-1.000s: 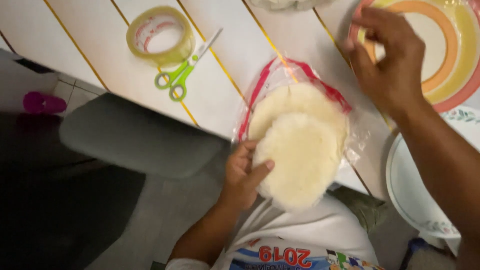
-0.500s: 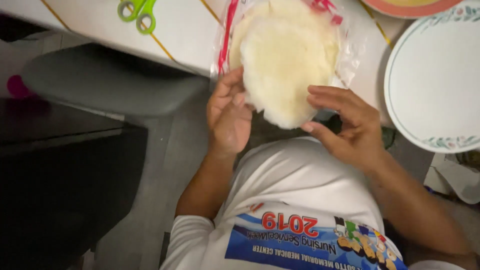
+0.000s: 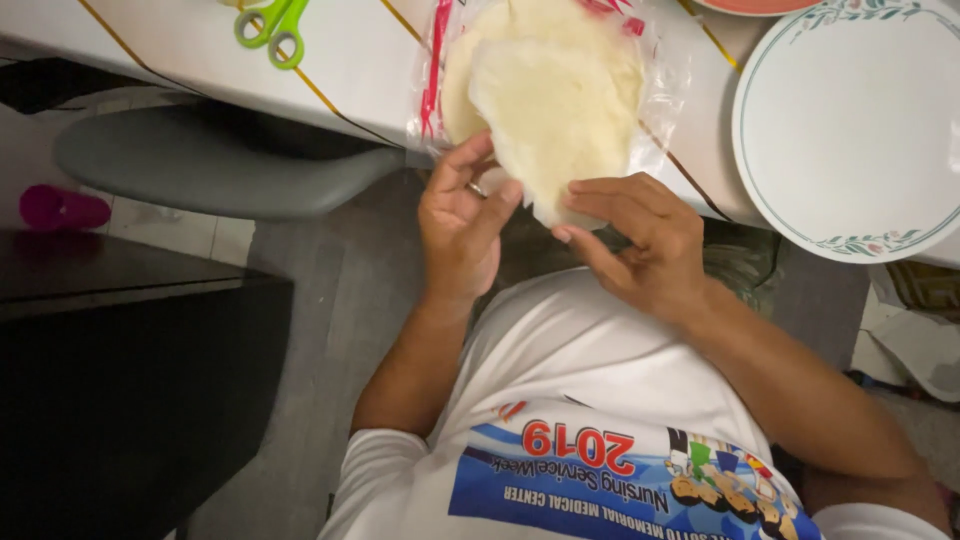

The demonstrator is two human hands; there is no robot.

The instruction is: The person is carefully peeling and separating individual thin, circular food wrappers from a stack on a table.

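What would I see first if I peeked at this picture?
First you'd see the pale round tortilla at the top middle, pinched at its near edge by the left hand and right hand over a clear bag. A white plate sits right of it, and green scissors top left.

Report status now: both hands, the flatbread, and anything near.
Left hand and right hand pinch top flatbread at bag mouth. White plate right, green scissors left.
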